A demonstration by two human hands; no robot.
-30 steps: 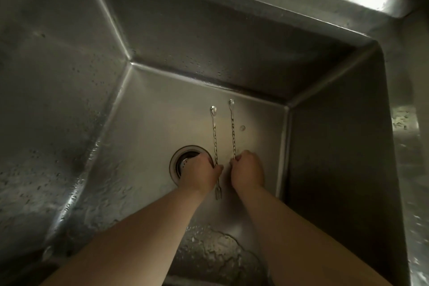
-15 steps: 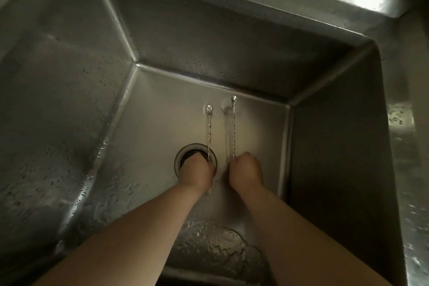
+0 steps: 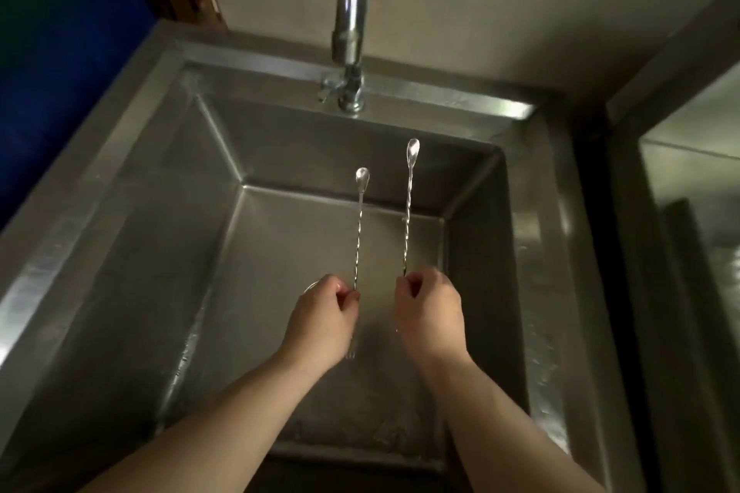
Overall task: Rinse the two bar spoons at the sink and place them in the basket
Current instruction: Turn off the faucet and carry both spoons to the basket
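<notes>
Head camera view, looking down into a steel sink (image 3: pixel 132 236) whose basin fills the middle of the frame, a blue object (image 3: pixel 52 64) in the upper left corner. At lower left, the left hand (image 3: pixel 320 322) is closed around the twisted stem of the left bar spoon (image 3: pixel 359 230), pinching it between thumb and fingers; the bowl end points up the frame and a small forked end shows just below the fist. The drain (image 3: pixel 310 286) is mostly hidden behind this hand. At top centre the tap (image 3: pixel 349 12) stands on the back rim of the sink, and no water can be seen running from it. Right of centre, the right hand (image 3: pixel 430 312) is closed in the same pinch on the right bar spoon (image 3: pixel 409 212), whose bowl reaches higher in the frame than its neighbour. The two spoons are held roughly parallel and apart, clear of the basin floor, both below and in front of the tap. A second steel basin or surface (image 3: pixel 696 180) lies at the right edge. No basket is in view. The step in hand appears to be the rinse itself, at its start: the next move likely calls for freeing one hand to open the tap, or gathering both spoons in one hand, before carrying them to the basket.
</notes>
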